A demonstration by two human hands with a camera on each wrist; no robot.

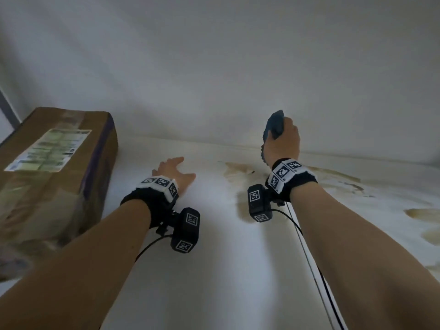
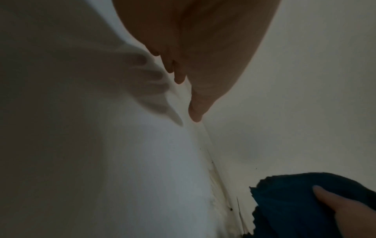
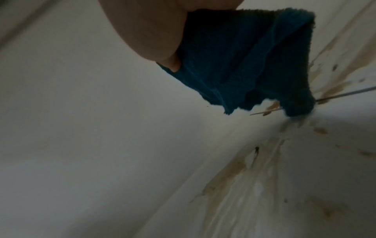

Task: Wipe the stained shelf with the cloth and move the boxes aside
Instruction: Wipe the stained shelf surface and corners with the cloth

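Note:
A brown cardboard box [image 1: 54,172] with a shipping label stands on the left end of the white shelf [image 1: 214,234]. My left hand [image 1: 175,171] hovers just right of the box, fingers spread and straight, holding nothing; its fingers [image 2: 195,103] point toward the back corner. My right hand [image 1: 282,141] is raised above the shelf near the back wall and grips a bunched dark blue cloth [image 1: 273,126] [image 3: 244,61] [image 2: 289,202]. Brown stains [image 1: 240,171] [image 3: 230,173] spread over the shelf's right half, below and right of the cloth.
A white back wall [image 1: 214,67] rises behind the shelf. A dark frame strip [image 1: 7,108] runs behind the box at far left. Thin cables [image 1: 309,258] trail from the wrist cameras over the shelf. More stains [image 1: 423,215] lie at the right edge.

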